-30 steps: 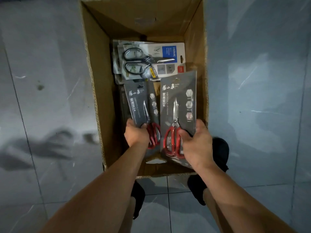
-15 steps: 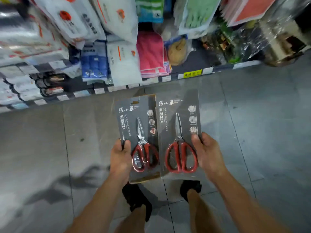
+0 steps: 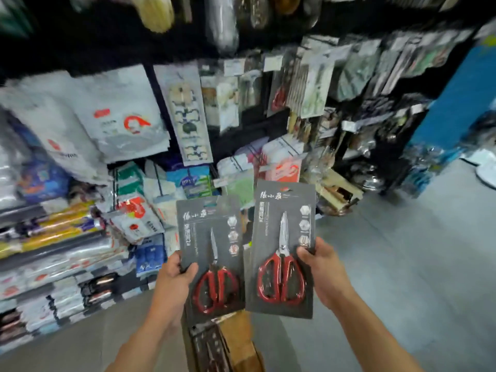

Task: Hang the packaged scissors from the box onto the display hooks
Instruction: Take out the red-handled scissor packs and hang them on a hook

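Two packaged scissors are held up in the air, side by side, in front of the person's chest. The left package is a dark grey card with red-handled scissors, blades pointing up. The right package is the same kind of card and sits a little higher; it is tilted slightly. Their inner edges meet near the bottom.

The left hand grips the left package at its lower left edge: the thumb lies curled over the front of the card and the other fingers are hidden behind it. The right hand grips the right package at its right edge, beside the scissor handles, with the thumb on the front and the fingers behind the card.

Below the packages, between the two forearms, stands the cardboard box, and more dark packages are visible inside it.

Further away, at the upper right, hanging packets are in rows on a dark display; they are blurred. To the left, shelves are full of bags and rolls. A blue pillar stands at the right, above the grey floor.
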